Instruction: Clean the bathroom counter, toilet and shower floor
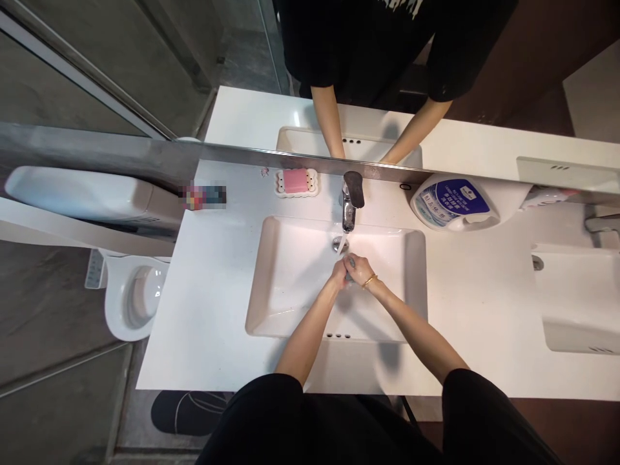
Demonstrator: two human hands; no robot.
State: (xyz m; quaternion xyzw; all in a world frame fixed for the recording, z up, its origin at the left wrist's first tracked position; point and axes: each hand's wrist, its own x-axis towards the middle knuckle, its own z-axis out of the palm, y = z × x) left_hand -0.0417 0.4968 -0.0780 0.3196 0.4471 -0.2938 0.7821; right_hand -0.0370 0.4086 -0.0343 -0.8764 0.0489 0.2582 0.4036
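Note:
Both my hands are close together over the white washbasin, just in front of the running tap. My left hand and my right hand are closed on a small grey-green thing. It is mostly hidden by my fingers, so I cannot tell its kind. A gold bracelet circles my right wrist. Water runs from the spout just beyond my hands, near the metal drain.
A pink soap bar lies in a white scalloped dish behind the basin. To the right lies a large detergent bottle and a second basin. A pixelated item is at the counter's left. A mirror runs along the back; a toilet stands left.

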